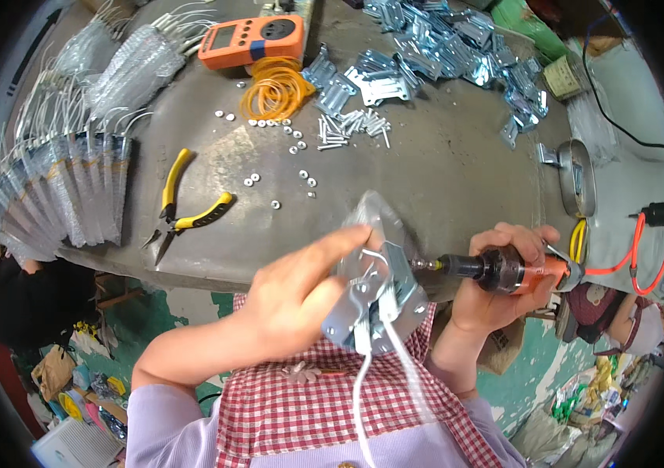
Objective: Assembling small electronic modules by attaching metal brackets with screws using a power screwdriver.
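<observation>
My left hand [293, 292] grips a shiny metal bracket assembly [340, 318] with two white wires [359, 394] hanging down over a checked apron. The assembly is partly smeared by motion, and some of my fingertips are hidden behind it. My right hand [476, 304] is wrapped round an orange and black power screwdriver [504, 269] lying nearly level. Its bit [426, 265] points left at the side of the bracket; whether it touches a screw I cannot tell. Beyond my left hand, yellow-handled pliers [172, 207] lie spread on the table.
Loose screws [355, 126] and small round nuts [276, 205] lie mid-table. Behind them are orange rubber bands [277, 90], an orange multimeter [250, 43] and piled metal brackets [457, 43]. Wrapped wired parts [74, 187] lie left; a round metal dish [578, 178] and red hose [636, 253] are right.
</observation>
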